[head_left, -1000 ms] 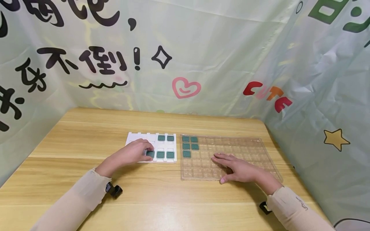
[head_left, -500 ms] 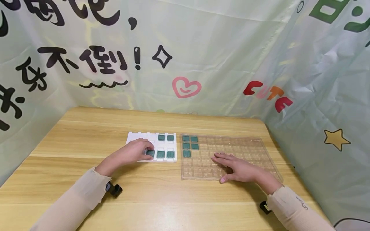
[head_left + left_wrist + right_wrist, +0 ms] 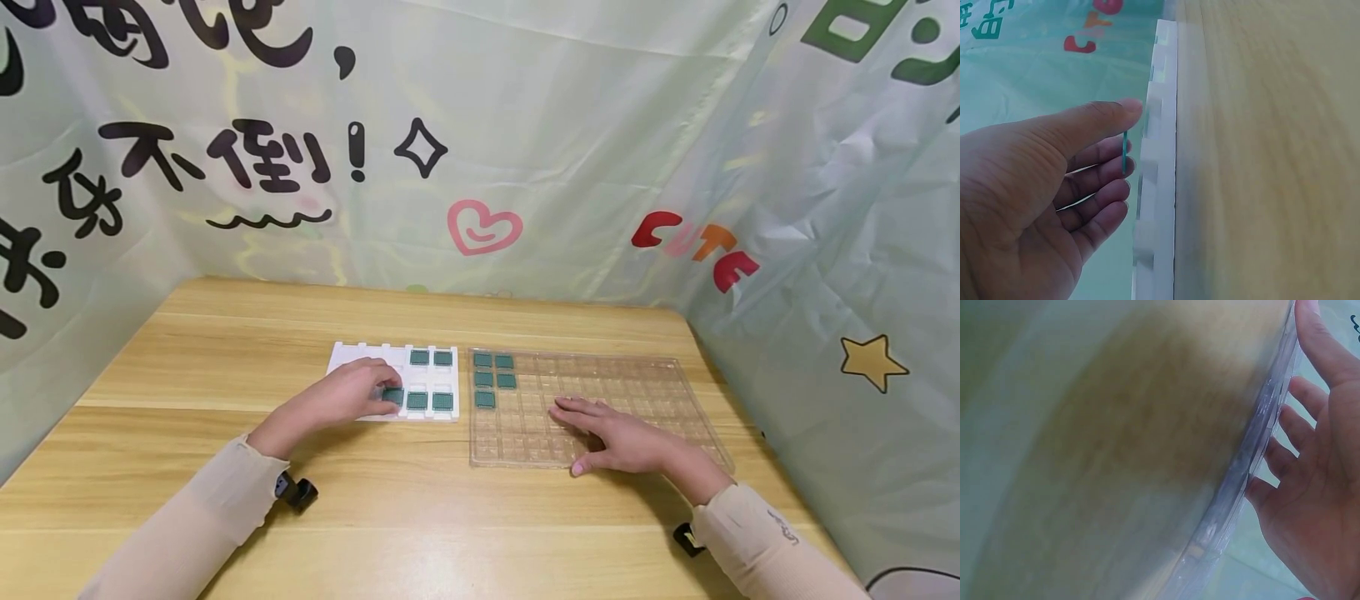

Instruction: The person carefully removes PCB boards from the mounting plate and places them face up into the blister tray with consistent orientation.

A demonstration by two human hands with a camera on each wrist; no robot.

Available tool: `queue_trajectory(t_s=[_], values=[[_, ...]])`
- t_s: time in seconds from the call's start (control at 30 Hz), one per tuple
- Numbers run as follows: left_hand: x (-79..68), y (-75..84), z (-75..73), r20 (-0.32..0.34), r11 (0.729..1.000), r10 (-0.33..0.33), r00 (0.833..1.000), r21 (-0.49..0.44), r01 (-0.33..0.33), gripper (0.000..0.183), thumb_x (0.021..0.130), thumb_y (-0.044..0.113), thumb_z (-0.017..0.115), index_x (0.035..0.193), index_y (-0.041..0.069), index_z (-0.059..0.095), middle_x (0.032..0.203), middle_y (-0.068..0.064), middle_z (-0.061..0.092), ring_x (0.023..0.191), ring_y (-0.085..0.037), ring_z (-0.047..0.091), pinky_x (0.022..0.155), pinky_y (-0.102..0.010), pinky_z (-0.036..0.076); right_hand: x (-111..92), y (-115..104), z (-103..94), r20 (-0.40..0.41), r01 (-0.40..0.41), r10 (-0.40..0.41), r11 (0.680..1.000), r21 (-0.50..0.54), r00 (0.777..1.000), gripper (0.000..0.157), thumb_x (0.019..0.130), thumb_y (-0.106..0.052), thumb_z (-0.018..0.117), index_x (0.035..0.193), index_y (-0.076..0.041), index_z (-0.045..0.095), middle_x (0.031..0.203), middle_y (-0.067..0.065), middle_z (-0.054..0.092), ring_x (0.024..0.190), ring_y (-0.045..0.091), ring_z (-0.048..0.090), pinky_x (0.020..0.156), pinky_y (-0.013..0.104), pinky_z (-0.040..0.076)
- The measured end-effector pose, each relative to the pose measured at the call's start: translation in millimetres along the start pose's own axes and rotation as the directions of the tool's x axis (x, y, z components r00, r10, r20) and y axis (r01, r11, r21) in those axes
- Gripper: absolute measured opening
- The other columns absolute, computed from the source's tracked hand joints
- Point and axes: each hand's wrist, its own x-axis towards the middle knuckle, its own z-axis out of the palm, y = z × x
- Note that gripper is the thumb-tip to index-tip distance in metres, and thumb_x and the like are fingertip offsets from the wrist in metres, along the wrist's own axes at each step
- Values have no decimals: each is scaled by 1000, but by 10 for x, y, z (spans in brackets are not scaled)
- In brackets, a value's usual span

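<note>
My left hand is over the left part of a white tray, pinching a thin green square chip between thumb and fingers. In the left wrist view this chip shows edge-on, just apart from the white tray. Several more green chips sit in the white tray's right-hand pockets. My right hand rests with extended fingers on a clear plastic tray divided into many small pockets. In the right wrist view, its fingers lie along that tray's far side.
Several green chips lie in the left columns of the clear tray. Both trays stand side by side on a wooden table. A printed cloth hangs behind the table and along its sides.
The chip in my left hand has come up slightly and shifted a little to the right from its pocket. My right hand and both trays stay where they were.
</note>
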Motion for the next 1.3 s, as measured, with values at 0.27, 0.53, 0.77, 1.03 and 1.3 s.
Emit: queue_trajectory(t_s=[0.27,0.53,0.77,1.03,1.3], values=[[18,34,-19,-26,1000,16,1000,8,-16,32,84,29,79,105,7,70,96,3,64,89,-15,58,83,-36,51,3,0,-3,1,0,0,1000,-1,1000,89,84,-60,64,154,-16,32,159,11,25,143,41,23,109,63,23],[57,125,-50,-21,1000,22,1000,-2,-22,32,85,29,78,107,7,70,99,2,64,93,-19,60,84,-38,51,9,11,9,8,-5,5,1000,10,1000,89,84,-61,63,155,-17,31,159,11,24,143,41,22,108,64,24],[113,203,-82,-38,1000,21,999,-7,-21,31,86,27,77,109,9,69,102,3,63,88,-16,59,79,-34,51,4,12,6,4,-5,5,1000,8,1000,89,84,-61,63,155,-17,31,160,11,24,143,41,22,108,64,24],[202,318,-100,-25,1000,6,1000,-25,-6,31,87,28,77,110,10,69,101,3,61,90,-16,61,79,-33,52,8,-1,2,6,-10,10,1000,23,1000,89,84,-60,64,155,-18,32,160,11,23,143,41,22,109,64,22],[312,420,-99,-17,999,12,1000,-48,-12,34,87,29,76,113,9,69,105,2,61,91,-15,60,82,-34,51,6,0,5,6,-8,8,1000,19,1000,89,84,-60,63,155,-17,31,159,11,24,142,43,22,108,66,23]])
